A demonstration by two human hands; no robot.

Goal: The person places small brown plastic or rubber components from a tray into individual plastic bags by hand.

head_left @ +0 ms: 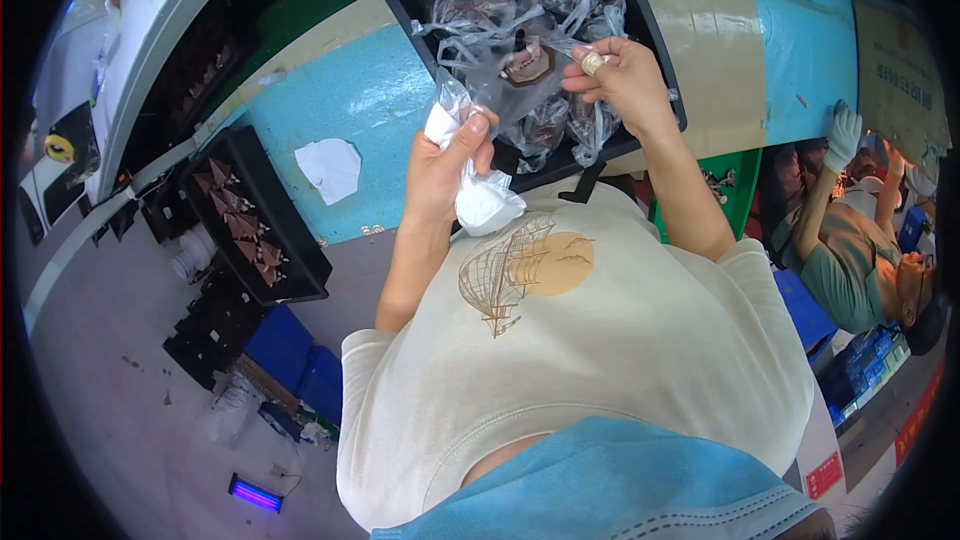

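White paper scrap (330, 168) on blue tabletop (350, 100); black tray (262, 220) left

A clear plastic bag (505, 60), crinkled and stretched open, hangs between two raised hands above a black tray (655, 50) piled with similar bagged brown parts. A brown part shows through its film. A crumpled white cloth (480, 195) sits bunched beneath the bag's left corner.

I see a cream short-sleeved T-shirt (600, 340) printed with a tan sailing ship (500, 275) and sun, plus a white fingertip cover (593, 62)
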